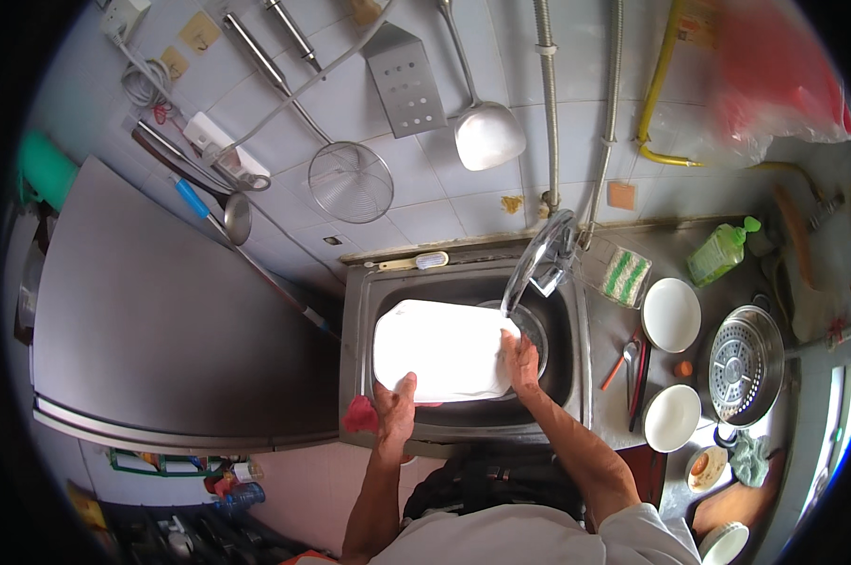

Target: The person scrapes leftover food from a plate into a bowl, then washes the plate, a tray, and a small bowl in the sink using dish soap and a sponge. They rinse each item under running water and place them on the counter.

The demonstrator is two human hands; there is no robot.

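A white, roughly rectangular dish with cut corners (446, 349) is held between my two hands above the stainless steel sink (584, 367). My left hand (395, 413) grips its lower left edge, thumb on top. A pink cloth (360, 415) shows on both sides of that hand; whether the fingers hold it too is hidden. My right hand (523, 364) grasps the right end of the dish. The chrome faucet (528, 272) arches over to the dish's upper right corner. Partly covered by the dish, a round metal vessel (536, 339) lies in the sink.
On the right counter are white bowls (671, 418), a plate (671, 315), cutlery (630, 367), a steamer pot (745, 367), a sponge (624, 275) and a green soap bottle (720, 251). A brush (431, 260) lies on the back rim. Left stands a refrigerator (185, 318).
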